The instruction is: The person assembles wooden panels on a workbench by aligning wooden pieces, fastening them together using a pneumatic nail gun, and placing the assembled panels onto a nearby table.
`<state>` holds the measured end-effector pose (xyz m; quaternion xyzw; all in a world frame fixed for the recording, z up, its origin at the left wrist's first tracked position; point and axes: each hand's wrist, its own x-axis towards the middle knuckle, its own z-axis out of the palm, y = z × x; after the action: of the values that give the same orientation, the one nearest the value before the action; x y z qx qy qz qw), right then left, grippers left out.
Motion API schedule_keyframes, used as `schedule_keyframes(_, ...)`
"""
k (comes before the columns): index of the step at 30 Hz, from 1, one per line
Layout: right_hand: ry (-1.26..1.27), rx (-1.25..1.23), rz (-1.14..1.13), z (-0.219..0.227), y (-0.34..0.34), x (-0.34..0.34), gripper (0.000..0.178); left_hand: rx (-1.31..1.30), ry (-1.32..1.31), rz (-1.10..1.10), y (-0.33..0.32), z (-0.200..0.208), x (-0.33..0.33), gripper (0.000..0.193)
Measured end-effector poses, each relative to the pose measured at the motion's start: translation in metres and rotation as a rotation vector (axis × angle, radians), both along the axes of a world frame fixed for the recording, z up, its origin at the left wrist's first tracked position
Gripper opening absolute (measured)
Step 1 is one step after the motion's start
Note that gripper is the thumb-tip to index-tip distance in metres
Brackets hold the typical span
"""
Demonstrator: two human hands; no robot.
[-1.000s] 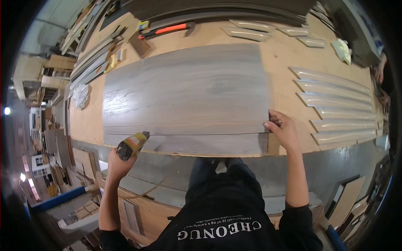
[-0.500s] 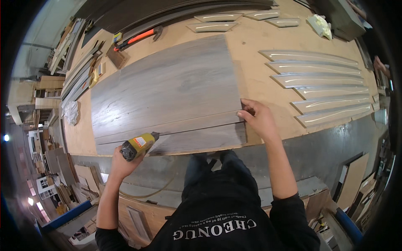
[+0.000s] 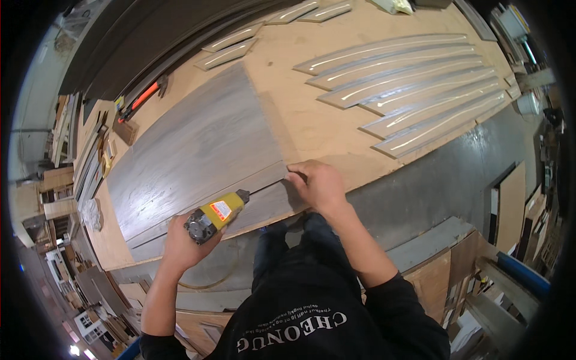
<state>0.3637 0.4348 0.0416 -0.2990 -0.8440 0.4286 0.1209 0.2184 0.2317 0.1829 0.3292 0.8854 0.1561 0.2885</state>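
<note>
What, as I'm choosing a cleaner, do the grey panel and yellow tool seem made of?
Grey panel: probably wood-based board, satin finish, from its streaks and soft glare. Yellow tool: plastic or painted metal housing; its smooth yellow surface fits both.

The yellow tool (image 3: 221,212) hides some fingers of the left hand (image 3: 193,247), which in turn covers the tool's handle; the tool also blocks part of the grey board (image 3: 198,144). What the right hand (image 3: 319,185) has between its fingertips is too small to tell. The upper edge cuts off a pale bag (image 3: 396,5) and dark panels (image 3: 144,36).
</note>
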Motion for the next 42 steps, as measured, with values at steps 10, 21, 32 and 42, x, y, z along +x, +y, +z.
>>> schedule_keyframes(10,0.085,-0.031,-0.069,-0.003,-0.002,0.002,0.020,-0.028,0.096,0.083,-0.012,-0.012,-0.003,0.041)
schedule_keyframes(21,0.035,-0.038,-0.027,-0.006,0.000,-0.003,0.019,-0.098,-0.094,0.561,-0.084,-0.020,-0.014,0.051)
schedule_keyframes(32,0.125,0.007,0.015,-0.014,0.001,0.001,0.023,-0.174,0.224,0.117,-0.073,-0.016,-0.017,0.038)
schedule_keyframes(42,0.325,0.061,-0.107,-0.021,-0.010,0.008,0.013,-0.015,0.192,-0.215,0.061,0.001,0.014,0.030)
